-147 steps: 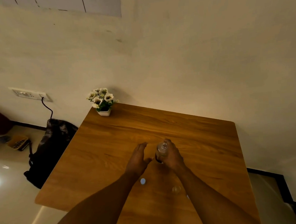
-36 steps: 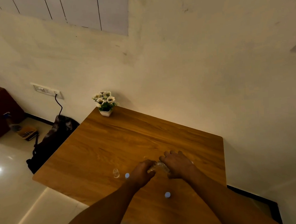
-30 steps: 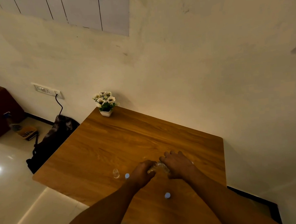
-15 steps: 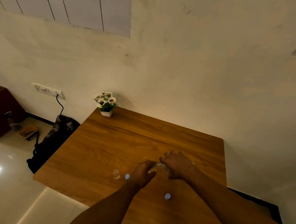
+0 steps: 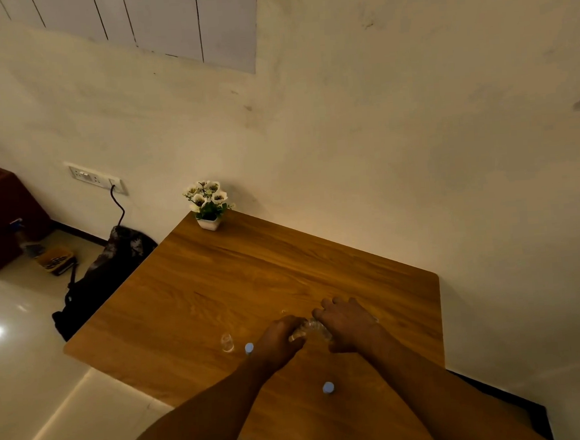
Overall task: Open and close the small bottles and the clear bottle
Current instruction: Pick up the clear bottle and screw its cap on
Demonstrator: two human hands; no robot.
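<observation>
Both hands meet over the clear bottle [image 5: 310,331], which lies between them on the worktop [image 5: 238,285]. The left hand [image 5: 279,341] curls its fingers around one end; the right hand [image 5: 349,325] clamps the body. It looks light, slick plastic (easily crushed), so hold the body firmly and twist at the cap.

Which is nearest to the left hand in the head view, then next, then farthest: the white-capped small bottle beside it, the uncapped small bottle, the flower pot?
From the left hand:
1. White-capped small bottle, just beside its outer edge.
2. Uncapped small bottle, farther out on that side.
3. Flower pot, at the table's far corner.
</observation>
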